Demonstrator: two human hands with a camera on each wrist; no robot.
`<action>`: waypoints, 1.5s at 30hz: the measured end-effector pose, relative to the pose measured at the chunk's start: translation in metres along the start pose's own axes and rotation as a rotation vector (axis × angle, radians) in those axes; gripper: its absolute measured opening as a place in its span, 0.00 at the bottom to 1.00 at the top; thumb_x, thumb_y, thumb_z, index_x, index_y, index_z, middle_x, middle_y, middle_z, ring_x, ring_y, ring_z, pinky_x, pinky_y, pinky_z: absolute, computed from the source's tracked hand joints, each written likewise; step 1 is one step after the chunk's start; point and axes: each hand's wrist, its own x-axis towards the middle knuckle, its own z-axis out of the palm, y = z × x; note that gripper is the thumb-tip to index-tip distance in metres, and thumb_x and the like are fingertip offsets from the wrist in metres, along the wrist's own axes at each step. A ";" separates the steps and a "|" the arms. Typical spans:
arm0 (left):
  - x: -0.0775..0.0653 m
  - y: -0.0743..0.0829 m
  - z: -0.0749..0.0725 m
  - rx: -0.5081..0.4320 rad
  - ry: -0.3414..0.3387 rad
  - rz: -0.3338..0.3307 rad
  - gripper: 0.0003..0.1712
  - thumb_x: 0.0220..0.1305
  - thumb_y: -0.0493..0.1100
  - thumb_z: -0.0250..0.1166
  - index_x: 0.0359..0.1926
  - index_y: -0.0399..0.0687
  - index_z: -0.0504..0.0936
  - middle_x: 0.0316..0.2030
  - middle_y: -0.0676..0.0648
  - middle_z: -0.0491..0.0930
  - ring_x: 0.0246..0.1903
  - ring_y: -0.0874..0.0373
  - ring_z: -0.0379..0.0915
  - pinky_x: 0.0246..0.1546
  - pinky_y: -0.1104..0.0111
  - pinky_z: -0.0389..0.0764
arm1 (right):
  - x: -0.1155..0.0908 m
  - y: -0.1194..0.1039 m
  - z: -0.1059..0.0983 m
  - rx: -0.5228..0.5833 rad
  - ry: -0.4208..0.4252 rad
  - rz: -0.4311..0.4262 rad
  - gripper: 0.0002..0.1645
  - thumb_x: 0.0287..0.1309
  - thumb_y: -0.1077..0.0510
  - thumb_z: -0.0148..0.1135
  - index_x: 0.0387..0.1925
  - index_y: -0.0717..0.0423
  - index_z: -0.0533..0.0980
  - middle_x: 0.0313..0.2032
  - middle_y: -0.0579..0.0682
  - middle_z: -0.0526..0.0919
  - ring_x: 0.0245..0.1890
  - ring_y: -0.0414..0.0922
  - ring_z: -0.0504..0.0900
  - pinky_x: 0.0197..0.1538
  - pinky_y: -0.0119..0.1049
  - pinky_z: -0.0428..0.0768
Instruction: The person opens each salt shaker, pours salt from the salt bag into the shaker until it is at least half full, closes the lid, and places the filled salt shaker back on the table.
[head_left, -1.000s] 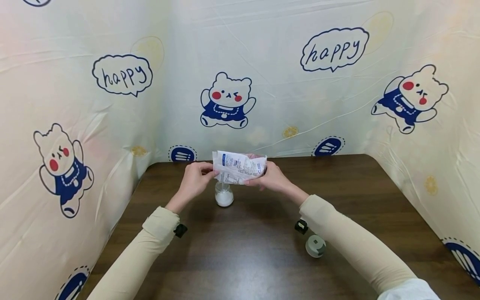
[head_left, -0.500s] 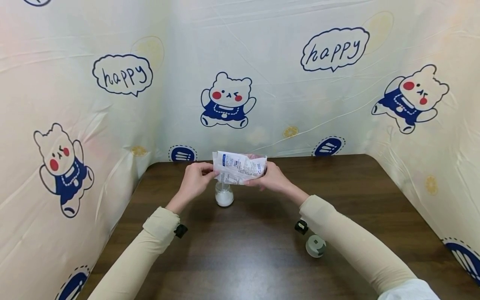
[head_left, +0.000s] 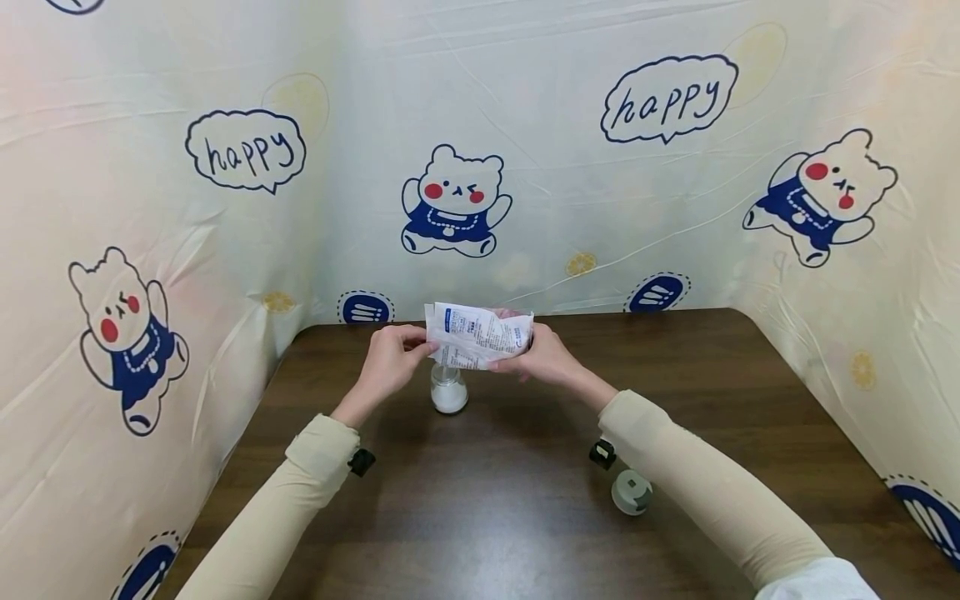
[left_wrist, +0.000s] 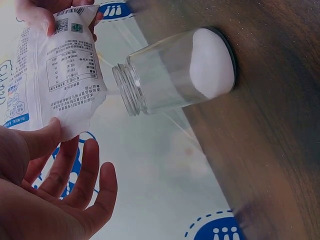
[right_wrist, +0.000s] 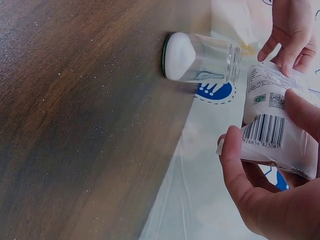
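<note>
The bag (head_left: 480,336) is hanging in midair, probably handling light and floppy, best held at both ends. The right hand (head_left: 546,358) is gripping the barcode end; the left hand (head_left: 388,358) is pinching the torn edge. Printed cloth (head_left: 555,208) is surrounding the desk (head_left: 480,500), where a jar (head_left: 447,379) of white powder (left_wrist: 212,65) is standing beneath the bag's mouth, a lid (head_left: 630,493) lying apart.

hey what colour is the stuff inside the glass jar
White; the jar's contents show best in the left wrist view.
</note>
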 end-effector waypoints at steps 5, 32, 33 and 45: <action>0.000 0.001 0.000 0.002 0.005 0.007 0.07 0.69 0.34 0.72 0.46 0.37 0.91 0.42 0.42 0.90 0.37 0.49 0.85 0.38 0.56 0.84 | 0.000 0.000 -0.001 -0.005 -0.001 0.002 0.33 0.51 0.58 0.84 0.58 0.54 0.80 0.48 0.53 0.87 0.35 0.51 0.87 0.35 0.55 0.87; 0.004 0.005 0.000 -0.021 -0.002 0.003 0.09 0.69 0.34 0.72 0.48 0.37 0.91 0.43 0.41 0.89 0.37 0.48 0.83 0.37 0.57 0.83 | 0.001 0.001 -0.004 -0.014 0.011 0.003 0.31 0.52 0.58 0.84 0.56 0.54 0.80 0.48 0.53 0.86 0.36 0.51 0.87 0.32 0.47 0.87; 0.004 0.005 0.000 -0.020 -0.001 0.004 0.09 0.69 0.34 0.72 0.48 0.37 0.91 0.43 0.41 0.89 0.37 0.49 0.83 0.37 0.58 0.83 | 0.002 0.001 -0.004 -0.015 0.013 0.001 0.31 0.52 0.58 0.84 0.56 0.54 0.80 0.48 0.53 0.86 0.36 0.51 0.87 0.32 0.47 0.87; 0.001 0.002 0.000 -0.002 0.004 0.003 0.08 0.69 0.34 0.72 0.47 0.37 0.91 0.42 0.42 0.90 0.37 0.49 0.84 0.37 0.57 0.84 | -0.002 0.000 -0.001 0.008 0.008 0.009 0.30 0.52 0.56 0.84 0.54 0.54 0.80 0.46 0.53 0.86 0.36 0.51 0.86 0.40 0.62 0.86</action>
